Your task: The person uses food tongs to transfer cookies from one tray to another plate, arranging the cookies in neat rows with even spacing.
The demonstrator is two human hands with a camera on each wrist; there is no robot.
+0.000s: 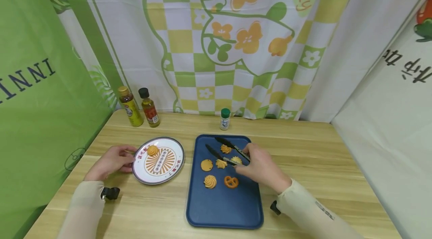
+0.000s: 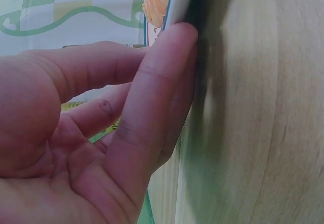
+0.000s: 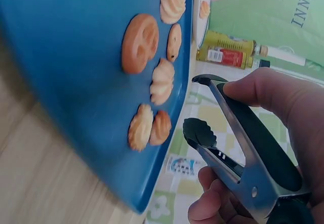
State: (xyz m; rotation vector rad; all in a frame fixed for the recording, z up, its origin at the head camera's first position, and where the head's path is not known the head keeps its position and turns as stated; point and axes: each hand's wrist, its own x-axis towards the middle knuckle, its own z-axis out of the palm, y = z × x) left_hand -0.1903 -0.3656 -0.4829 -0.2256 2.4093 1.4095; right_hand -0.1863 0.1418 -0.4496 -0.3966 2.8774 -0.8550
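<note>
While tongs (image 1: pixel 227 151) hover open over the cookies (image 1: pixel 221 164) mid-tray (image 1: pixel 209 212) | right hand (image 1: pixel 261 167) grips tong handles, tips apart | left hand (image 1: pixel 113 161) fingers steady plate (image 1: pixel 140 175) rim, near table's left edge | advice: straddle one cookie, squeeze gently, lift level.

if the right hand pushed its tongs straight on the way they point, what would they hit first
Probably the swirled orange cookie between the black tong tips held by the right hand, over the blue tray; depth is unclear.
</note>
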